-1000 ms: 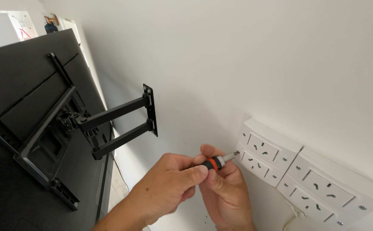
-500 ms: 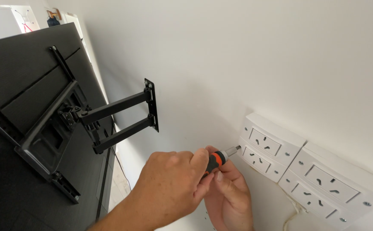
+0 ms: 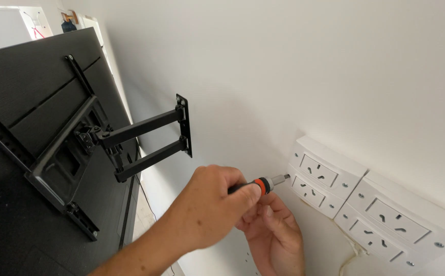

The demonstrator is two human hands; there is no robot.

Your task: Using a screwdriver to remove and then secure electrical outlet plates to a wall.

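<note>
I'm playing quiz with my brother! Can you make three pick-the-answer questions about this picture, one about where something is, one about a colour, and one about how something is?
1. Where does the screwdriver tip point?
A. white socket box
B. floor
C. ceiling

2. What colour is the wall bracket?
A. white
B. black
C. red

3. What is the left hand doing?
A. lying open
B. gripping the screwdriver handle
C. touching the screen

Answers: 1 A, the tip meets the box's left edge. 2 B, its arms are black. 3 B, fingers wrap the handle.
</note>
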